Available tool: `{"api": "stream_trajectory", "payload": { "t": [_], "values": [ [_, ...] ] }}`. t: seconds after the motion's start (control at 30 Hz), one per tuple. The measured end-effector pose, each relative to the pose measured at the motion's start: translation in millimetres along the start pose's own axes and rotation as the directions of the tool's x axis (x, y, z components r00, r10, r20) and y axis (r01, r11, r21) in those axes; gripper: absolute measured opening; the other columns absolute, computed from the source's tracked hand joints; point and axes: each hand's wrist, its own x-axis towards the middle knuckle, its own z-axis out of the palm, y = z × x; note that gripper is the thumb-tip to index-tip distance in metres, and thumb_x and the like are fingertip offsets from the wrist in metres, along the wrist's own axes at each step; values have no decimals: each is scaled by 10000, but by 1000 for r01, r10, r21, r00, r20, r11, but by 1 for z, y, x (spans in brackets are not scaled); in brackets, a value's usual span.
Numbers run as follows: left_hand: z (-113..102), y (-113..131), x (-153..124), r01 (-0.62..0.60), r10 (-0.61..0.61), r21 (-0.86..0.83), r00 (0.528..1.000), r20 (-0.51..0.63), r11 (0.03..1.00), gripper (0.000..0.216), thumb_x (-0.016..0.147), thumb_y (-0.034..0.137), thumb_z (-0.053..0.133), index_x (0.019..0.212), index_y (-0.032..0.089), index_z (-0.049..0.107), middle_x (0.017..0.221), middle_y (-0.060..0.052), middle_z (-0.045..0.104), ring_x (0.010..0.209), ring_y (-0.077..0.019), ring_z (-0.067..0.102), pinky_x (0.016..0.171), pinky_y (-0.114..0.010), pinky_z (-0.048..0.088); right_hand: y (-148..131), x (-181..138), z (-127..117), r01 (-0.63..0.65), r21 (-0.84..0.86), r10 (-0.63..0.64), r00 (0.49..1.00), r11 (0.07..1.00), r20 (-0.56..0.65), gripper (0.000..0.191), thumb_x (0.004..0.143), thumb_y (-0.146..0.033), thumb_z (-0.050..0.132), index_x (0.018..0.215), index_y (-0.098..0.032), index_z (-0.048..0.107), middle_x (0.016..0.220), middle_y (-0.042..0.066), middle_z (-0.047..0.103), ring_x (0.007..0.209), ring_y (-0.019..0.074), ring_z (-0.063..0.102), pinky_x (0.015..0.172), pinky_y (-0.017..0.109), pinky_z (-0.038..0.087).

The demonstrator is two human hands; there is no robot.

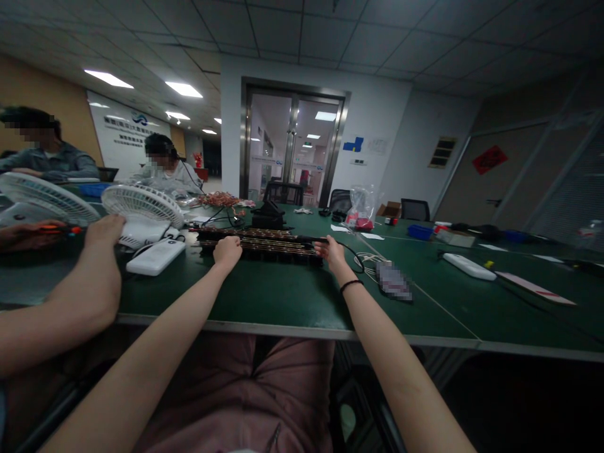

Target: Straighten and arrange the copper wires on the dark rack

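Note:
In front of me lies a long, dark bundle of thin rods or strips with copper-coloured lines [268, 245], level on the green table. My left hand [228, 253] is closed at its left part, fingers curled; what exactly lies under them is hidden. At the bundle's right end my right hand [333, 253] is closed on a black cable [352, 253], which curves down to the right. The cable's other end cannot be made out. Just behind the bundle stands a black device [268, 216].
A co-worker's hands at left hold an orange-and-black tool [59, 229] by two white fans [141, 204]. A white power bank-like box [156, 257] lies left, a blurred-out flat item [394, 280] with white cord right. Copper wire [219, 199] is piled behind. Two people sit opposite.

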Motion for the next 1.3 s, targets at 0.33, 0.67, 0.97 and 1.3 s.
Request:
{"api": "stream_trajectory", "payload": {
  "t": [0.33, 0.67, 0.97, 1.3],
  "values": [
    [0, 0, 0, 47, -47, 25, 999, -14, 999, 170, 740, 187, 497, 753, 219, 664, 839, -107, 680, 853, -256, 641, 676, -299, 470, -1, -2, 1, -4, -1, 4, 1000, 1000, -26, 191, 930, -238, 411, 870, -126, 553, 492, -7, 601, 381, 89, 537, 401, 177, 460],
    [0, 0, 0, 35, -35, 24, 999, -11, 999, 171, 740, 167, 480, 737, 220, 643, 838, -108, 675, 851, -273, 640, 656, -309, 461, 1, 0, 0, 2, 4, -1, 1000, 1000, -30, 169, 927, -242, 418, 886, -136, 544, 494, -9, 598, 377, 95, 539, 398, 182, 467],
    [-2, 1, -1, 45, -45, 2, 999, -4, 999, 172, 753, 170, 471, 715, 219, 630, 859, -106, 679, 864, -271, 636, 659, -306, 454, -2, -4, 2, -8, -2, 8, 999, 1000, -43, 176, 928, -236, 416, 851, -137, 538, 493, -3, 595, 377, 92, 533, 403, 177, 459],
    [-4, 5, -2, 104, -107, -42, 993, -54, 994, 171, 824, 291, 488, 932, 211, 593, 958, -117, 677, 928, -258, 631, 741, -331, 464, -1, -2, 2, -12, 4, 12, 999, 1000, -32, 175, 928, -245, 422, 839, -142, 531, 494, -11, 591, 390, 89, 541, 413, 173, 463]
  ]
}}
